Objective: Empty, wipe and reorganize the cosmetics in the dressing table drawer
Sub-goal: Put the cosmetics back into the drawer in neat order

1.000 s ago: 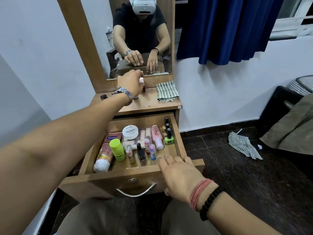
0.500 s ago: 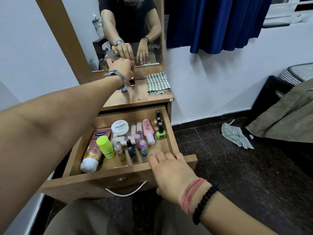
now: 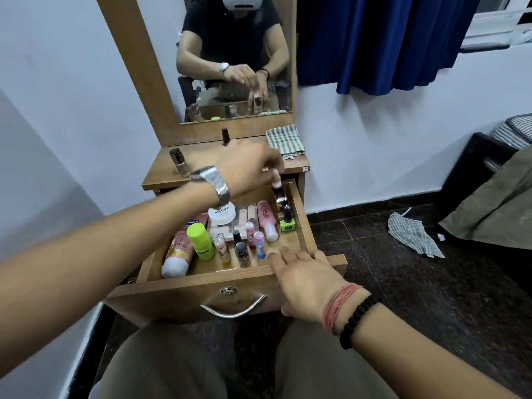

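Observation:
The wooden drawer [image 3: 305, 223] stands pulled out, holding several cosmetics: a pink tube [image 3: 178, 251], a lime-capped bottle [image 3: 201, 240], a white nail polish remover jar [image 3: 222, 215], a pink bottle [image 3: 266, 218], a green nail polish [image 3: 287, 221] and small vials. My left hand [image 3: 247, 168] hovers over the drawer's back right corner and pinches a small pink-capped bottle [image 3: 277, 181]. My right hand [image 3: 302, 279] rests on the drawer's front edge, fingers laid over the top. Two nail polish bottles [image 3: 177, 162] [image 3: 225, 136] stand on the tabletop [image 3: 201, 156].
A folded checked cloth [image 3: 285, 139] lies at the tabletop's back right, under the mirror [image 3: 236, 53]. Another checked cloth [image 3: 411, 234] lies on the dark floor to the right. A blue curtain [image 3: 383, 38] hangs beyond. My knees are below the drawer.
My left hand left the tabletop's back, where a dark-capped bottle now stands, and came down to the drawer's back right corner, pinching a pink-capped bottle. My right hand stayed on the drawer front.

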